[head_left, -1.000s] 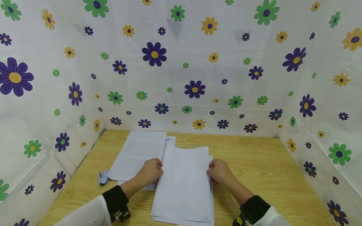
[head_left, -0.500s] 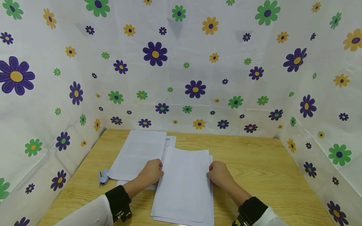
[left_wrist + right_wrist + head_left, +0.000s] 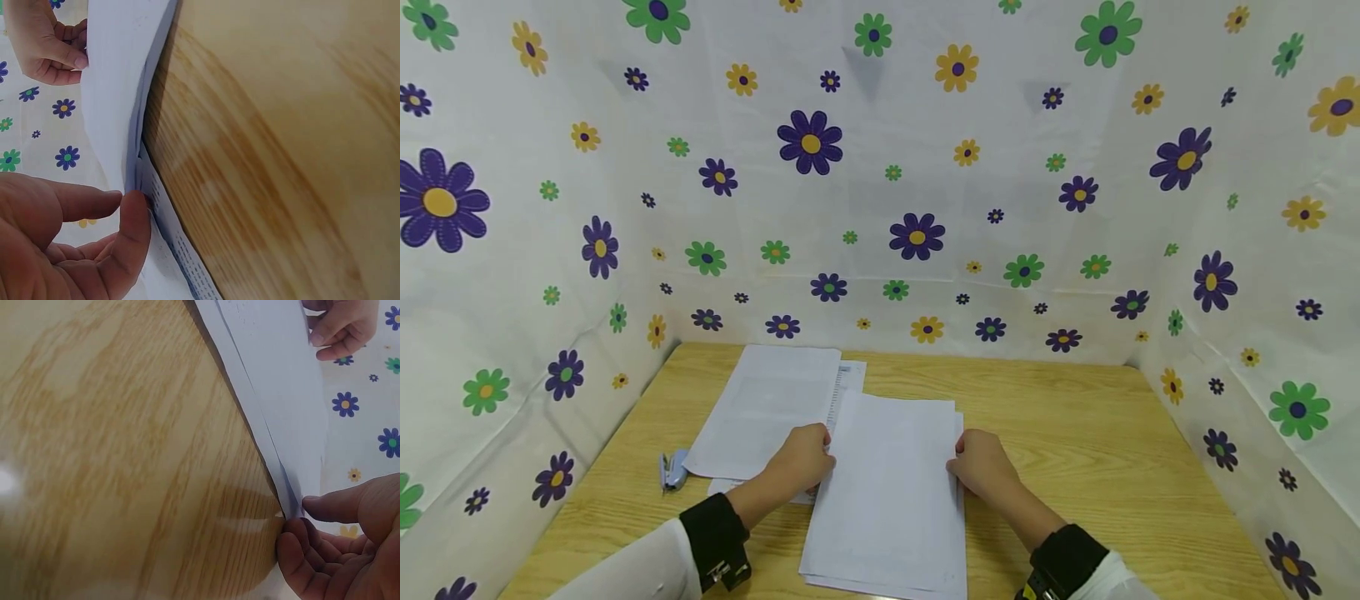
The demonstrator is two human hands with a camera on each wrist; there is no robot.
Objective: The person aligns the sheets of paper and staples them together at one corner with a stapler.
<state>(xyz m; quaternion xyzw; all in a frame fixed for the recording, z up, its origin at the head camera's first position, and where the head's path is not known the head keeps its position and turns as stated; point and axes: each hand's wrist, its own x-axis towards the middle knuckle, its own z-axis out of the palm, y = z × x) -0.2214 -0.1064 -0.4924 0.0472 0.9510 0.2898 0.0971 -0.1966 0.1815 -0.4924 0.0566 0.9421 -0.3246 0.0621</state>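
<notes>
A stack of white paper sheets (image 3: 887,492) lies lengthwise on the wooden table (image 3: 1075,442) in front of me. My left hand (image 3: 805,462) holds its left edge and my right hand (image 3: 981,467) holds its right edge. In the left wrist view the left hand (image 3: 81,244) pinches the sheets (image 3: 119,81) between thumb and forefinger, and the edge is lifted a little off the wood. In the right wrist view the right hand (image 3: 337,550) pinches the paper edge (image 3: 275,381) the same way. Both wrists wear black bands.
A second pile of printed sheets (image 3: 767,408) lies at the back left, partly under the held stack. A small blue-grey stapler (image 3: 672,471) sits near the table's left edge. Flowered cloth walls (image 3: 917,233) close in the table on three sides. Bare wood shows on the right half.
The held stack's far edge has sunk slightly toward the table. Both hands stay at the stack's sides, barely moved.
</notes>
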